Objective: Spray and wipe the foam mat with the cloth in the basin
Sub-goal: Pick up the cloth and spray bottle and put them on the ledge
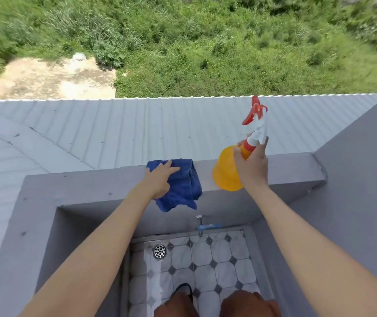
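A blue cloth [184,186] lies draped over the grey ledge [91,181], one corner hanging down the inner wall. My left hand [159,180] rests flat on the cloth's left part, fingers spread. My right hand [251,167] grips the neck of a yellow spray bottle [225,172] with a red and white trigger head; the bottle stands on the ledge to the right of the cloth. No foam mat is in view.
Below the ledge is a tiled basin floor [206,264] with a round metal drain [160,251] and a tap with a blue handle [202,226]. A grey wall [354,168] rises on the right. Beyond the ledge lie a corrugated roof [137,126] and grass.
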`<state>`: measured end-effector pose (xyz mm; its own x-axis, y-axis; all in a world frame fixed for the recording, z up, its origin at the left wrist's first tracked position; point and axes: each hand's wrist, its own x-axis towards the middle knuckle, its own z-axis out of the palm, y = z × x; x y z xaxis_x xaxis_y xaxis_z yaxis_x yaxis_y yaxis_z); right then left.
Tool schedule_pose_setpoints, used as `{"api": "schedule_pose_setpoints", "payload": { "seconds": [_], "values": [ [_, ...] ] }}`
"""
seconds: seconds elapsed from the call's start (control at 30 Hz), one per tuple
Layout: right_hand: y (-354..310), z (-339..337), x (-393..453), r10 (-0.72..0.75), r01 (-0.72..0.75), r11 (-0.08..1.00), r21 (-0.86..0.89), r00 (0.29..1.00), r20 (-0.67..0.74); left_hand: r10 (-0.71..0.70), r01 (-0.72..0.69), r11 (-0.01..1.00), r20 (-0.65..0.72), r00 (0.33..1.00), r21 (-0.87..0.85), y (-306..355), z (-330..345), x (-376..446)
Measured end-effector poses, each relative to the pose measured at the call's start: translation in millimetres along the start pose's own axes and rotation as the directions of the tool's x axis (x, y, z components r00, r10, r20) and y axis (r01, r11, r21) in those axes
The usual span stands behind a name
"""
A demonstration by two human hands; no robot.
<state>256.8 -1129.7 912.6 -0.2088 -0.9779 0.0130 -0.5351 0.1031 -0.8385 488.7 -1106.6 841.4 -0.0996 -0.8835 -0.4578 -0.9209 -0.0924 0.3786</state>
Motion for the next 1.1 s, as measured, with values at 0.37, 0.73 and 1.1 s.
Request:
{"api": "schedule_pose_setpoints", "payload": {
  "seconds": [0.37,0.73,1.1],
  "values": [
    [24,9,10,-0.042,0.042,0.999,-0.021,0.999,-0.014,0.012,0.082,0.967,-0.362,0.932,0.242,-3,60,38],
    [45,20,11,-0.039,0.036,0.993,-0.116,0.999,-0.019,0.047,0.051,0.974,-0.415,0.909,0.221,3,74,46],
    [51,9,12,0.043,-0.020,0.989,-0.150,0.987,0.154,-0.050,0.156,0.959,-0.400,0.915,0.238,17,71,38]
  ]
}}
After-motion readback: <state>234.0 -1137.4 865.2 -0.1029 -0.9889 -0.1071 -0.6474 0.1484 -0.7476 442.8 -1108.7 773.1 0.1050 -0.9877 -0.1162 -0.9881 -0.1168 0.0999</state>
